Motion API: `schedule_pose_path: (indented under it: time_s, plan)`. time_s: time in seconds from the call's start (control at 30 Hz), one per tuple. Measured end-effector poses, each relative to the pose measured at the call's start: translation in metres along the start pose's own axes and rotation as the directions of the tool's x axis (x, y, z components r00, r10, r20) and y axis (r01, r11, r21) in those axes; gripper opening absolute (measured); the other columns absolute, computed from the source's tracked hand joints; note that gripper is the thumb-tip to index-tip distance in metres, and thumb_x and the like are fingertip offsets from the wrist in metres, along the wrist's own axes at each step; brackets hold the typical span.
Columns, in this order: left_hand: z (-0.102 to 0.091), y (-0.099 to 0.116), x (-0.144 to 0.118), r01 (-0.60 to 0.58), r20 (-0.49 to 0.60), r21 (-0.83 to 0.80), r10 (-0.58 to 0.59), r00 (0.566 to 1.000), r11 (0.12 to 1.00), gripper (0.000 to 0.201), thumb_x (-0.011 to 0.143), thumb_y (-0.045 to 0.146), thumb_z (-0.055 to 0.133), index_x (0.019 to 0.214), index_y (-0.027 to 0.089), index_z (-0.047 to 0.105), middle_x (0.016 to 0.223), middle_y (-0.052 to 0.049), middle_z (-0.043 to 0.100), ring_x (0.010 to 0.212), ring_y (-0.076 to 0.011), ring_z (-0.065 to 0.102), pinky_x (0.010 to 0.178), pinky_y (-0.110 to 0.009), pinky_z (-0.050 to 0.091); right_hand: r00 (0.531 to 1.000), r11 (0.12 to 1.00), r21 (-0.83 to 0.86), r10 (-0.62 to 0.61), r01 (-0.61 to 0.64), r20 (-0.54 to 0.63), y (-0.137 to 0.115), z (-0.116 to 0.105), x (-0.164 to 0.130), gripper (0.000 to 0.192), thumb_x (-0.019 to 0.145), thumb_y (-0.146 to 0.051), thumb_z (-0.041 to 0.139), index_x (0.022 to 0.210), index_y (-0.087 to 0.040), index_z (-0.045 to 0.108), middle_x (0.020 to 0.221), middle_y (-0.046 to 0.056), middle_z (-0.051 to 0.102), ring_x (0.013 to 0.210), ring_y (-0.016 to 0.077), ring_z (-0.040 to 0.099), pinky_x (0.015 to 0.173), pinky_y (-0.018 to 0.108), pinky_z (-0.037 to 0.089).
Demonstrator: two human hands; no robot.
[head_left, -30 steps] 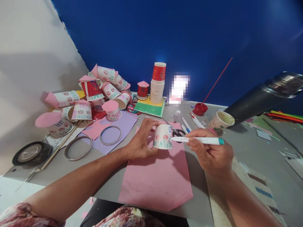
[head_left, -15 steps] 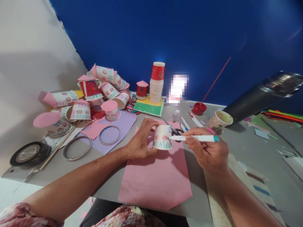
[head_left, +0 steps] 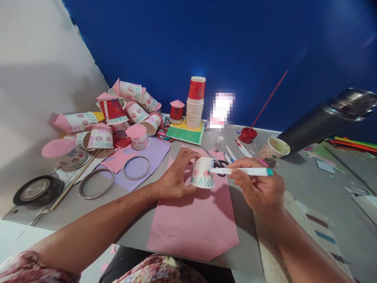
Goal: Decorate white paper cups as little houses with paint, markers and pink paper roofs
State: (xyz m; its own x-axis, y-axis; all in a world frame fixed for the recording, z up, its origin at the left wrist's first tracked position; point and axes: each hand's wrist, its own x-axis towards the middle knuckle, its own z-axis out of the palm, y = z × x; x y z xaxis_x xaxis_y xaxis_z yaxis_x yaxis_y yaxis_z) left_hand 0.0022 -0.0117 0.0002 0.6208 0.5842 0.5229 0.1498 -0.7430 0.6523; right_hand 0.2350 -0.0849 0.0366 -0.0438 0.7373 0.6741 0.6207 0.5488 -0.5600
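Observation:
An upturned white paper cup (head_left: 202,173) with red flowers and green zigzag marks stands on a pink paper sheet (head_left: 194,220). My left hand (head_left: 175,177) grips the cup from its left side, fingers over the top. My right hand (head_left: 259,188) holds a white marker with a teal cap (head_left: 244,171) level, its tip touching the cup's right side. Black-handled scissors (head_left: 219,162) lie just behind the cup.
A heap of decorated cups with pink cone roofs (head_left: 118,118) fills the far left. A stack of paper cups (head_left: 194,106) stands on green and yellow card. Tape rings (head_left: 136,168), a black tape roll (head_left: 37,190), pens (head_left: 235,151), a red paint pot (head_left: 247,135) and a patterned cup (head_left: 272,149) lie around.
The cup has turned a little in my left hand. The marker tip has shifted slightly up along the cup's side.

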Motion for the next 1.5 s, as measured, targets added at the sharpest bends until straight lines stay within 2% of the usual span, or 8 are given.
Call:
schedule_pose_path:
  time_s: [0.4, 0.67, 1.03, 1.23, 1.5]
  plan:
    - [0.0016, -0.0012, -0.0014, -0.004, 0.022, 0.009, 0.004, 1.000, 1.000, 0.070, 0.068, 0.016, 0.071, 0.133, 0.027, 0.047, 0.123, -0.010, 0.051, 0.115, -0.0293, 0.050, 0.096, -0.048, 0.055, 0.998, 0.999, -0.007, 0.046, -0.046, 0.040, -0.0021, 0.0014, -0.0006, 0.023, 0.099, -0.042, 0.065, 0.089, -0.024, 0.076, 0.063, -0.001, 0.070, 0.050, 0.0149, 0.063, 0.052, 0.026, 0.051]
    - [0.0015, -0.0027, -0.0027, 0.008, 0.042, 0.021, -0.009, 0.999, 1.000, 0.072, 0.068, 0.018, 0.072, 0.134, 0.026, 0.045, 0.123, -0.010, 0.049, 0.117, -0.0298, 0.049, 0.096, -0.048, 0.054, 0.997, 1.000, 0.014, 0.026, -0.028, 0.078, -0.0041, 0.0015, 0.0002, 0.021, 0.099, -0.037, 0.064, 0.090, -0.022, 0.075, 0.073, 0.001, 0.074, 0.055, 0.0130, 0.064, 0.056, 0.024, 0.051]
    - [0.0020, -0.0013, -0.0025, 0.016, 0.041, 0.047, -0.018, 0.999, 0.999, 0.070, 0.068, 0.021, 0.074, 0.132, 0.026, 0.046, 0.121, -0.010, 0.048, 0.116, -0.0304, 0.049, 0.099, -0.051, 0.053, 0.991, 0.999, 0.001, 0.039, -0.040, 0.127, -0.0075, 0.0007, 0.0012, 0.026, 0.100, -0.041, 0.062, 0.088, -0.023, 0.076, 0.075, 0.002, 0.076, 0.055, 0.0137, 0.064, 0.054, 0.025, 0.051]
    - [0.0017, -0.0036, -0.0033, 0.006, 0.035, 0.042, -0.007, 0.999, 0.999, 0.070, 0.067, 0.019, 0.072, 0.132, 0.025, 0.046, 0.120, -0.009, 0.048, 0.116, -0.0303, 0.049, 0.099, -0.051, 0.052, 0.991, 1.000, 0.028, -0.008, 0.004, 0.135, -0.0087, 0.0007, 0.0022, 0.021, 0.100, -0.035, 0.063, 0.088, -0.022, 0.074, 0.075, 0.000, 0.075, 0.054, 0.0118, 0.062, 0.052, 0.023, 0.049]
    - [0.0012, -0.0038, -0.0037, -0.002, 0.033, 0.020, 0.001, 0.999, 1.000, 0.073, 0.068, 0.019, 0.074, 0.134, 0.026, 0.045, 0.123, -0.010, 0.049, 0.118, -0.0302, 0.049, 0.098, -0.049, 0.053, 0.996, 1.000, 0.019, -0.005, 0.004, 0.086, -0.0042, 0.0005, 0.0009, 0.016, 0.098, -0.031, 0.065, 0.088, -0.023, 0.075, 0.075, -0.002, 0.075, 0.049, 0.0100, 0.058, 0.051, 0.023, 0.047]
